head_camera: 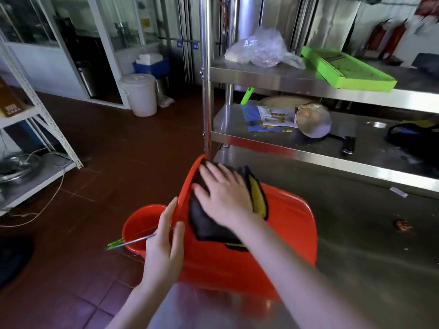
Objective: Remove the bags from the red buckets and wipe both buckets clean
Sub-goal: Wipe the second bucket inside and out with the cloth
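Red bucket [273, 233] lies on its side on the steel desk [356, 257], at the left edge, mouth turned left over the floor.

Left hand [164, 238] grips the rim, thumb on one side and fingers on the other.

Right hand [223, 198] is flat with fingers spread, pressing a dark cloth [204, 224] with a yellow face against the bucket's wall just beside the rim. It is not curled round the cloth.

Second red bucket [135, 224] stands upright on the brown floor tiles, below and left of the first. A wire handle [133, 241] with a green grip crosses in front of its mouth; cannot tell which bucket it belongs to.

On the steel shelf [308, 84] above the desk:
- crumpled clear plastic bag [261, 48]
- green tray [344, 67] just beside the bag

Writing:
- The printed packet [275, 116] on the lower shelf has coloured print, too blurred to read.
- The small blue tags [179, 45] on the far doors are unreadable.
- The yellow sign [145, 22] is unreadable.

A white lidded pail [140, 95] stands on the floor by the far wall.
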Demonstrator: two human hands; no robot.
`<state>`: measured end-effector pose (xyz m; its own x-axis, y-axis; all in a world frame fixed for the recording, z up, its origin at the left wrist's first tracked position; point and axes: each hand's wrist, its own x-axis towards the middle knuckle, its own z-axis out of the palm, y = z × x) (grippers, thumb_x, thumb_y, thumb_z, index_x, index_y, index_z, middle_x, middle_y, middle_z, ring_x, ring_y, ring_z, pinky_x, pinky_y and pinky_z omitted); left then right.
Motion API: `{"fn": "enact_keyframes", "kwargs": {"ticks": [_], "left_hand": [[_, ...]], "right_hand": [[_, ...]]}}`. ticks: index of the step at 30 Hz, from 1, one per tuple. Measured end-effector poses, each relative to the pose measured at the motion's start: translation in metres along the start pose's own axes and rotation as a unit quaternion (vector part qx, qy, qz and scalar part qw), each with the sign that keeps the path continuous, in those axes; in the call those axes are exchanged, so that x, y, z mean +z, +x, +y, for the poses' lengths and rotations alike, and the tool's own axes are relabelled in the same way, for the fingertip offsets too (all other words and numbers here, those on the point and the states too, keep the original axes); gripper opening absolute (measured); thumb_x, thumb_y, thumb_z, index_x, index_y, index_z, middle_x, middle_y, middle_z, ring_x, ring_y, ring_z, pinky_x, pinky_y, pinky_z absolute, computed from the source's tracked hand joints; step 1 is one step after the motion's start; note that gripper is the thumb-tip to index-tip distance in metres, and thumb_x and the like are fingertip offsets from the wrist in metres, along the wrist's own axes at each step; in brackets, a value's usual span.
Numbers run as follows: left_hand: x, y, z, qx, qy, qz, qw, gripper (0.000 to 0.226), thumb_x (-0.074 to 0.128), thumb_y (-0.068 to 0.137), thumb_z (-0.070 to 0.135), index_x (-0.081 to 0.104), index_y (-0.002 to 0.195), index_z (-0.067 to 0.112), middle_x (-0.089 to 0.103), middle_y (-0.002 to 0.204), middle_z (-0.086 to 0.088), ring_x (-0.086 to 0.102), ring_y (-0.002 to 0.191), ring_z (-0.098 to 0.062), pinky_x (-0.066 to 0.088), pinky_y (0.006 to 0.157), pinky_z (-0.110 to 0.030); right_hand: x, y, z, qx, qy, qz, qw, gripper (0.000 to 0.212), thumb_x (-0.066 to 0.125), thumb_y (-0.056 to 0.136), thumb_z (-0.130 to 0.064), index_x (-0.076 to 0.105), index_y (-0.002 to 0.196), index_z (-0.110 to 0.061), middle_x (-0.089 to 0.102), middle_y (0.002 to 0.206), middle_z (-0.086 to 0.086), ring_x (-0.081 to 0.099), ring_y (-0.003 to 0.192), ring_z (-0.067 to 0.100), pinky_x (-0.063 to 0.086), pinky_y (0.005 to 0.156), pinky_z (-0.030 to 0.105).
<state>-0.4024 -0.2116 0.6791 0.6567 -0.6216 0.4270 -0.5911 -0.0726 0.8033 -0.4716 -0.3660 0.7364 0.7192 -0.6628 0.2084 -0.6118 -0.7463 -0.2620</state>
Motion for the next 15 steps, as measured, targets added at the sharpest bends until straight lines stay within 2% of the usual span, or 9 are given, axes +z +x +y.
{"fn": "enact_keyframes", "kwargs": {"ticks": [2,5,7,8,9,10,11,13,15], "left_hand": [[-0.009,0.008,0.002,-0.023,0.014,-0.036,0.999,0.044,0.043,0.103,0.020,0.039,0.143,0.037,0.066,0.086,0.025,0.059,0.079,0.018,0.041,0.067,-0.001],[-0.033,0.017,0.013,-0.105,0.118,-0.157,0.975,0.044,0.036,0.102,0.041,0.026,0.142,0.055,0.066,0.078,0.006,0.064,0.067,-0.002,0.051,0.066,-0.019],[-0.054,0.029,0.024,-0.179,0.239,-0.264,0.917,0.045,0.036,0.099,0.051,0.029,0.143,0.053,0.070,0.092,-0.004,0.068,0.077,-0.013,0.055,0.075,-0.031],[-0.064,0.038,0.031,-0.189,0.301,-0.305,0.884,0.045,0.039,0.098,0.053,0.036,0.142,0.049,0.070,0.102,-0.008,0.069,0.086,-0.019,0.056,0.078,-0.033],[-0.071,0.047,0.039,-0.171,0.354,-0.312,0.865,0.042,0.042,0.096,0.054,0.045,0.137,0.044,0.069,0.107,-0.007,0.068,0.092,-0.023,0.056,0.078,-0.033],[-0.076,0.058,0.044,-0.150,0.387,-0.264,0.871,0.041,0.044,0.094,0.056,0.054,0.130,0.040,0.069,0.107,-0.006,0.067,0.095,-0.026,0.054,0.076,-0.033],[-0.076,0.067,0.050,-0.137,0.388,-0.185,0.893,0.042,0.042,0.092,0.060,0.059,0.123,0.036,0.069,0.104,-0.006,0.065,0.097,-0.031,0.050,0.074,-0.033],[-0.059,0.082,0.060,-0.143,0.324,-0.069,0.932,0.049,0.034,0.092,0.063,0.058,0.120,0.032,0.067,0.108,-0.012,0.061,0.102,-0.037,0.045,0.077,-0.036],[-0.024,0.096,0.065,-0.174,0.220,-0.098,0.955,0.054,0.034,0.094,0.059,0.052,0.133,0.025,0.063,0.123,-0.015,0.056,0.115,-0.036,0.042,0.088,-0.037]], "right_hand": [[0.008,-0.007,-0.020,-0.011,-0.022,0.030,0.999,0.064,0.019,0.094,-0.056,0.031,0.150,-0.026,0.028,0.158,-0.005,0.023,0.146,0.024,0.019,0.118,0.049],[0.009,-0.011,-0.017,0.016,-0.024,0.053,0.998,0.066,0.016,0.094,-0.056,0.032,0.150,-0.025,0.029,0.158,-0.004,0.024,0.145,0.025,0.020,0.117,0.050],[0.010,-0.013,-0.018,0.012,-0.027,0.054,0.998,0.066,0.016,0.094,-0.056,0.031,0.150,-0.025,0.029,0.158,-0.004,0.024,0.145,0.026,0.019,0.117,0.050],[0.010,-0.015,-0.021,0.010,-0.027,0.056,0.998,0.066,0.018,0.094,-0.056,0.031,0.150,-0.025,0.028,0.158,-0.003,0.024,0.145,0.026,0.019,0.117,0.050],[0.010,-0.018,-0.023,0.007,-0.025,0.058,0.998,0.065,0.020,0.094,-0.055,0.031,0.150,-0.024,0.028,0.158,-0.003,0.023,0.145,0.027,0.018,0.118,0.050],[0.010,-0.021,-0.025,0.005,-0.022,0.062,0.998,0.064,0.022,0.095,-0.055,0.032,0.150,-0.024,0.029,0.158,-0.003,0.023,0.145,0.027,0.017,0.118,0.050],[0.011,-0.026,-0.027,0.002,-0.021,0.071,0.997,0.063,0.025,0.095,-0.055,0.034,0.149,-0.024,0.030,0.158,-0.002,0.024,0.145,0.027,0.018,0.118,0.050],[0.013,-0.043,-0.032,-0.014,-0.017,0.098,0.995,0.060,0.032,0.095,-0.053,0.040,0.146,-0.023,0.035,0.155,-0.002,0.028,0.143,0.027,0.022,0.115,0.050],[0.020,-0.064,-0.038,-0.047,0.000,0.119,0.992,0.056,0.040,0.093,-0.052,0.045,0.142,-0.024,0.039,0.152,-0.002,0.030,0.142,0.026,0.024,0.114,0.050]]}}
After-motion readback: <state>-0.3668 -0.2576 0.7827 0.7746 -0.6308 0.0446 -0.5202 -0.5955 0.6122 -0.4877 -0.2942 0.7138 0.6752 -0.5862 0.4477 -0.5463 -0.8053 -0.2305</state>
